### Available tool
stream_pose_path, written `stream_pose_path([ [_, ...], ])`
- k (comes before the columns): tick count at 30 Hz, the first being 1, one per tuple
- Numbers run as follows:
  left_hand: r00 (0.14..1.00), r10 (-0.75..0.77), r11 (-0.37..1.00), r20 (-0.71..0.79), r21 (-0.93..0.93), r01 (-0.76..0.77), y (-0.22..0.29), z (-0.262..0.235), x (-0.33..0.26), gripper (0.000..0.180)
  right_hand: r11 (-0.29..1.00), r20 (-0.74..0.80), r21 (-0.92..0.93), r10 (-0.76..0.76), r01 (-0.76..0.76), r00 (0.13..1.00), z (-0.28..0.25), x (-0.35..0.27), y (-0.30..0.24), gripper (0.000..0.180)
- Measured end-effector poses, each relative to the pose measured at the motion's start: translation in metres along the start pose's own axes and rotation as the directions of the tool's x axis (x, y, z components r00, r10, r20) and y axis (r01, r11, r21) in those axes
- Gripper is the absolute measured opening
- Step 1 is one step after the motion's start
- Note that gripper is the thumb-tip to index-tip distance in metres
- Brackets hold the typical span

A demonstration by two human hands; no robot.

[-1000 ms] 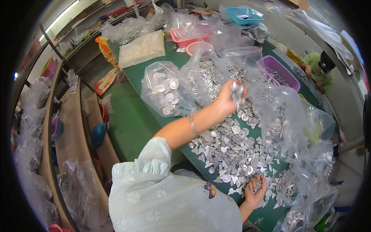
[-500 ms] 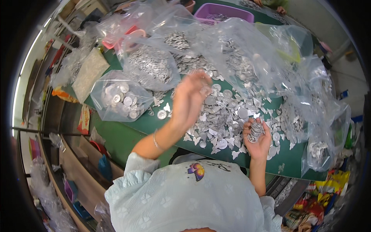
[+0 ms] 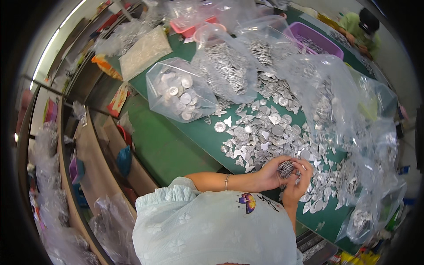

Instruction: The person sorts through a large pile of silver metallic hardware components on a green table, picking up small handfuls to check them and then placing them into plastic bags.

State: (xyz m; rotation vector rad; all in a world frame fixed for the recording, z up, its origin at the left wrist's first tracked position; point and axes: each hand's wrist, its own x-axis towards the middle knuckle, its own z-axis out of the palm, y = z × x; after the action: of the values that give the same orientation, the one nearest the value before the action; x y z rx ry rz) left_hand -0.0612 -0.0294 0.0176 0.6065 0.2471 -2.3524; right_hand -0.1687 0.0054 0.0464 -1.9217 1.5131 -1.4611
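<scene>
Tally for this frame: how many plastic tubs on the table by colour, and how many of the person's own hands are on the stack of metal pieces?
Purple tubs: 1, purple tub
Pink tubs: 1, pink tub
Hands on the stack of metal pieces: 2, left hand and right hand
Total: 2 tubs, 2 hands

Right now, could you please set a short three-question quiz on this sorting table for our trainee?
1. True or false: both hands meet on one stack of silver pieces.
2. The clear bag of round discs lies to which side of the loose pile: A left, B right?
3. What colour is the tub at the far end of the table?

Key: 1 true, left hand and right hand; 2 A; 3 purple.
</scene>
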Motion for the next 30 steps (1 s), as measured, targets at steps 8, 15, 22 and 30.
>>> stream_pose_path([
  [8, 0.854, 0.464, 0.884, 0.235, -0.06, -0.463, 0.108, 0.046, -0.027, 0.021, 0.846, 0.041, 0.379, 0.39, -0.375, 0.92, -0.02, -0.017, 0.03, 0.009],
  [15, 0.076, 0.942, -0.101, 0.326, 0.494, -0.864, 0.285, 0.082, -0.043, 0.037, 0.925, 0.173, 0.09, 0.35, -0.369, 0.921, -0.026, -0.012, 0.02, 0.008],
  [22, -0.039, 0.837, -0.432, 0.547, 0.613, -0.661, 0.16, 0.084, -0.043, 0.034, 0.95, 0.142, -0.158, 0.293, -0.271, 0.945, -0.04, -0.013, 0.038, 0.021],
  [30, 0.702, 0.078, -0.93, 0.707, 0.305, -0.204, 0.077, -0.002, 0.01, 0.04, 0.952, 0.377, -0.29, 0.017, 0.1, 0.926, 0.003, 0.014, 0.025, 0.053],
])
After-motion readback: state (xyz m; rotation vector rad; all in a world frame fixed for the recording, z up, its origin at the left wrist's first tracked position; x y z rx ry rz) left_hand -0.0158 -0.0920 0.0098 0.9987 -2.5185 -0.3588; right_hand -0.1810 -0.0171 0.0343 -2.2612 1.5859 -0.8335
